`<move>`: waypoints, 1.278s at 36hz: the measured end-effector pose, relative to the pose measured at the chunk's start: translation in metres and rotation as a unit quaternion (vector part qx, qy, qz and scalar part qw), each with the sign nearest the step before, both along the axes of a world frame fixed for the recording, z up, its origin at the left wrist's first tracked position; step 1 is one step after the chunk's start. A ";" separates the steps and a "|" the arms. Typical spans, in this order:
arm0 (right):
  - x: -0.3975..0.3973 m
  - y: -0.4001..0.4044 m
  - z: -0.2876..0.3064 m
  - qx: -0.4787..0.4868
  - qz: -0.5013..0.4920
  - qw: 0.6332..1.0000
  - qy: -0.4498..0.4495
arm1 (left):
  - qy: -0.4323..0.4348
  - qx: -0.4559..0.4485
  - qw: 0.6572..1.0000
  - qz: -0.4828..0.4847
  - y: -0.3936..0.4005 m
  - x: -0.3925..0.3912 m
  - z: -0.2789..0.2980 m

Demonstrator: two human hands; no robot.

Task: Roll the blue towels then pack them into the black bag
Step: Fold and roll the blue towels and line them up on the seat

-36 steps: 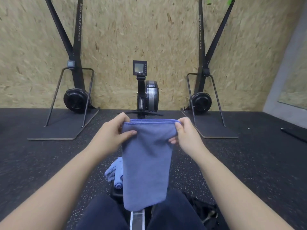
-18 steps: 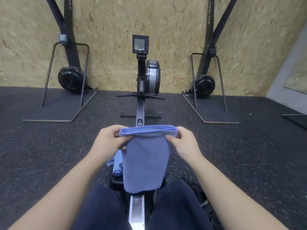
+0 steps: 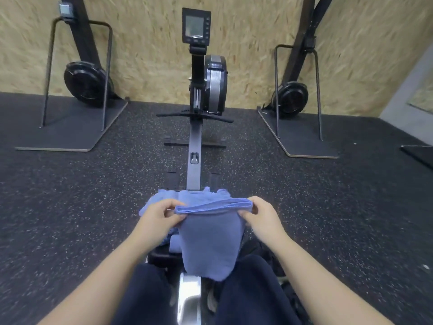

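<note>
Speckled gym floor [image 3: 70, 219]; folded blue towel [image 3: 210, 240] pinched by left hand [image 3: 157, 219] and right hand [image 3: 262, 219], half hiding piled towels [image 3: 164, 198] behind.

**Rowing machine on speckled floor**

A dark speckled floor [image 3: 70, 207] carries a rowing machine [image 3: 195, 141] at the centre and two stands on flat base plates, one left [image 3: 70, 127] and one right [image 3: 302, 134]. Loose blue towels [image 3: 164, 198] lie heaped on the rower's rail.
</note>
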State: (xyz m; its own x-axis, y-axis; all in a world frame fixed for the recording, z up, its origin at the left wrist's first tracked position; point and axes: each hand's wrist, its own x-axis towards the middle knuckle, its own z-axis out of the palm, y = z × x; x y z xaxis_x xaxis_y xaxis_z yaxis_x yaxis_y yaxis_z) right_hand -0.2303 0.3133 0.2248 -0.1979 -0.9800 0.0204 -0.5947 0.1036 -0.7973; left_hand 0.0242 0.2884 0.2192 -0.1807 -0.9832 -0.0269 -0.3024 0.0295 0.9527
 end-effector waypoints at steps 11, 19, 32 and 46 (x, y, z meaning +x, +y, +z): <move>-0.002 -0.037 -0.028 0.049 -0.013 0.999 -0.001 | -0.028 0.018 0.999 0.003 -0.042 0.001 -0.027; -0.004 -0.079 -0.034 0.057 -0.016 0.998 -0.018 | 0.066 0.117 0.991 0.006 -0.080 -0.013 -0.033; -0.011 -0.162 -0.062 0.064 -0.041 0.996 -0.042 | 0.130 0.139 0.981 0.030 -0.162 -0.036 -0.062; -0.019 -0.241 -0.104 0.073 -0.066 0.994 -0.041 | 0.165 0.175 0.969 0.054 -0.242 -0.056 -0.110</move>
